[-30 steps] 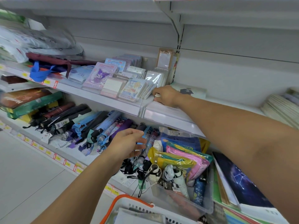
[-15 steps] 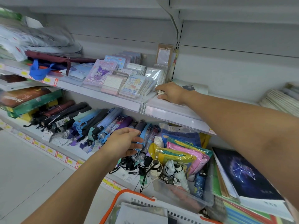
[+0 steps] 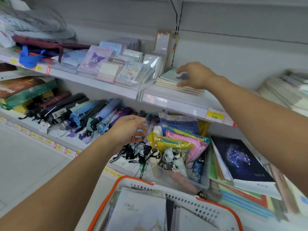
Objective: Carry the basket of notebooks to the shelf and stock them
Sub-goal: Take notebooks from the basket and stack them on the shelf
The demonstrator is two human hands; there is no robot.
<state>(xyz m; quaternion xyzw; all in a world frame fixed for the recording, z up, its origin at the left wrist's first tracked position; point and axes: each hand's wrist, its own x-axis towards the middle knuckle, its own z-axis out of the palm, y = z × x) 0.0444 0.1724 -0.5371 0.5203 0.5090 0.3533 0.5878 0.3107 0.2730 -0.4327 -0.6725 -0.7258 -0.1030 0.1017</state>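
Right hand (image 3: 196, 75), fingers spread and loose, rests on the notebook stack (image 3: 176, 82) at centre frame on the upper shelf (image 3: 175, 99). Left hand (image 3: 130, 129) hovers slack, empty, mid-frame. Basket (image 3: 215, 207) sits bottom centre, notebooks inside. I'd square the stack's edges flush before reaching down for more.

Single head-worn, wide-angle view, facing forward and down at close range onto store shelving. The upper shelf (image 3: 175, 99) crosses from 9 to 3 o'clock; the basket (image 3: 208, 209) sits nearest, at 6 o'clock. Both forearms enter from the lower corners. Frame edges are blurred.
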